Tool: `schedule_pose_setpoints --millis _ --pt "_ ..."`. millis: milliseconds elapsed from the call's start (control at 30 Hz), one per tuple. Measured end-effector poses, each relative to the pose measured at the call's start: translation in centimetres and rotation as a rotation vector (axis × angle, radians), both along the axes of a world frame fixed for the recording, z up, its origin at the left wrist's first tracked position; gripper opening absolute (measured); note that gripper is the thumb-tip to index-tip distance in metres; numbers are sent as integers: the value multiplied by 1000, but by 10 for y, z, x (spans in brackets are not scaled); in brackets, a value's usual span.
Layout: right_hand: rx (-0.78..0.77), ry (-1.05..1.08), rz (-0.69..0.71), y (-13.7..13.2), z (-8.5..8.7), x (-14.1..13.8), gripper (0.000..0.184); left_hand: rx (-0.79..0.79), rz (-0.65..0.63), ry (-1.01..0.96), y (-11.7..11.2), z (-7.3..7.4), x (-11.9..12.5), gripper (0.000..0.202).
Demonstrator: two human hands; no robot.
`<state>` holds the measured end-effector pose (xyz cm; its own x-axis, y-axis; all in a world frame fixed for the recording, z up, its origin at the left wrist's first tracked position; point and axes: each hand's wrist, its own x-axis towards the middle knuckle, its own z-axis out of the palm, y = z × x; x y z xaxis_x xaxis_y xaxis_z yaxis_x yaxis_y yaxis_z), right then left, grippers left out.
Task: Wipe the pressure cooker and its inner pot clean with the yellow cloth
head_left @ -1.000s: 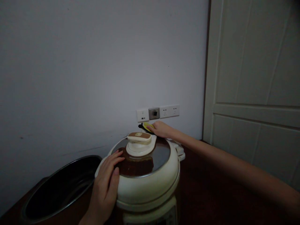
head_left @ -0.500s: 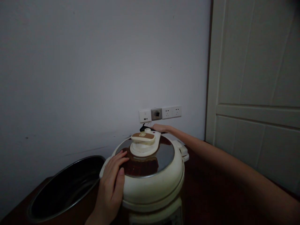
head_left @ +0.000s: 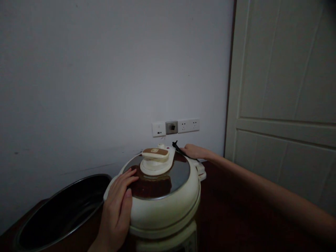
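A cream electric pressure cooker point(head_left: 168, 213) stands in front of me, with a dark shiny lid point(head_left: 162, 180) and a cream and brown knob point(head_left: 155, 154) on top. My left hand point(head_left: 117, 206) lies flat on the lid's left edge, fingers stretched out. My right hand point(head_left: 194, 151) reaches behind the cooker's far right side. It is closed on a thin black cord point(head_left: 176, 146) whose end sticks up beside the fingers. What the cord leads to is hidden behind the cooker.
A large dark metal basin point(head_left: 60, 213) sits to the left on the dark wooden table point(head_left: 236, 224). A row of wall sockets point(head_left: 175, 127) is on the grey wall just above the cooker. A white panelled door point(head_left: 283, 98) fills the right side.
My right hand has moved right along the cooker's back. The yellow item seen near it a second ago is gone from view; a black cord end now shows. My left hand stays put.
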<state>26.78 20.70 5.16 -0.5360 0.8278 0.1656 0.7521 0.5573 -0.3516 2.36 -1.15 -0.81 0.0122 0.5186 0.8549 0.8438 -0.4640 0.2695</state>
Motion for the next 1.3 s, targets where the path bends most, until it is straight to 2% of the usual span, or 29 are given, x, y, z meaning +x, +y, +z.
schedule_pose_setpoints --millis 133,233,433,567,700,800,933,1033,1133,1300 --pt "70 -48 -3 -22 2 7 49 2 -7 18 1 -3 -3 29" --pt "123 -66 -3 -27 4 8 51 4 -3 34 2 -5 -5 30" --pt "61 75 -129 3 6 15 52 -10 -3 52 1 -5 -6 32" --pt "63 127 -192 12 -5 38 54 -16 -16 42 0 -4 -4 32" --pt "-18 207 -146 -1 -41 71 56 -17 -33 20 1 -4 -2 31" --pt "-39 236 -84 -16 -80 96 53 -9 -41 8 2 -3 -1 30" --pt "-43 220 -96 -41 -134 120 51 16 -67 -2 2 -2 1 29" --pt "-126 206 -85 -61 -164 128 49 13 -77 -16 1 -1 1 28" --pt "-143 212 -74 -79 -183 129 45 8 -82 -34 1 -1 3 28" --pt "-54 212 -37 -101 -198 128 35 -1 -91 -62 0 0 4 27"
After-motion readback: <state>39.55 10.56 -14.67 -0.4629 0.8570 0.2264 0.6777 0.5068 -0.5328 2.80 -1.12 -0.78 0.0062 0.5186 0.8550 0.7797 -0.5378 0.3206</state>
